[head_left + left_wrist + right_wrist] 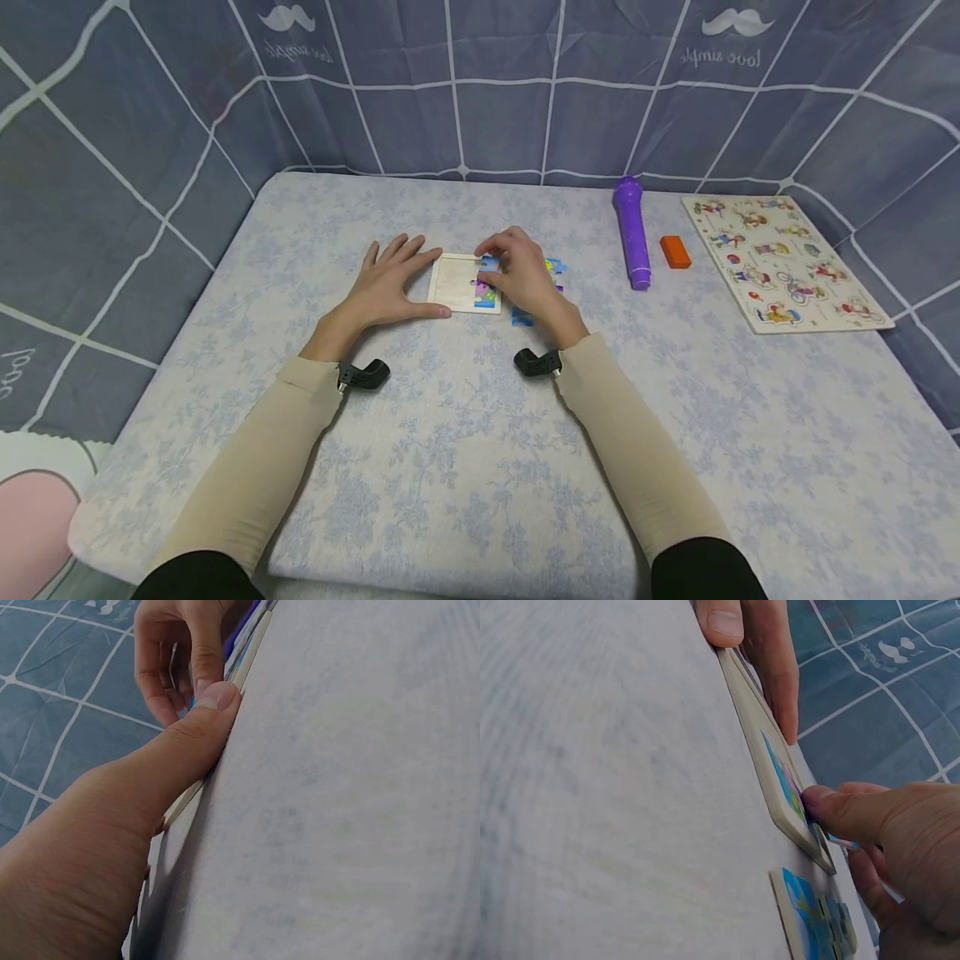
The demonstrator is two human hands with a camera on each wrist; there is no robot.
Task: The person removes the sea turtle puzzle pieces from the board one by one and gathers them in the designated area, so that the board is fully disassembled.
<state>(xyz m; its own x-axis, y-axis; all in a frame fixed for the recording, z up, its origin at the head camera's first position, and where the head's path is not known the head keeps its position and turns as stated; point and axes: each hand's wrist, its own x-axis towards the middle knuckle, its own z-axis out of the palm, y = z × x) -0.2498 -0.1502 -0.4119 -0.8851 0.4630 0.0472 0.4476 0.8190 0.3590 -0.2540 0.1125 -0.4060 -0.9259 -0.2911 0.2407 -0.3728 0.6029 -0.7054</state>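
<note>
- Steadying the small wooden tray (450,283) is my left hand (386,287), fingers spread and fairly straight, thumb against the near edge by the left corner.
- My right hand (525,271) bends over the tray's right side, thumb and fingers curled, seemingly pinching a blue piece (489,263); my own fingers hide much of it, so I can't tell whether it is seated.
- Just below my right thumb, fitted pieces (485,296) take up part of the right side: only a start, I'd judge.
- Between those and my left fingers the tray's floor is bare, so most of the filling is left to do.
- To the right, partly under my right hand, loose pieces (522,317) lie on the cloth (450,458), not yet placed.
</note>
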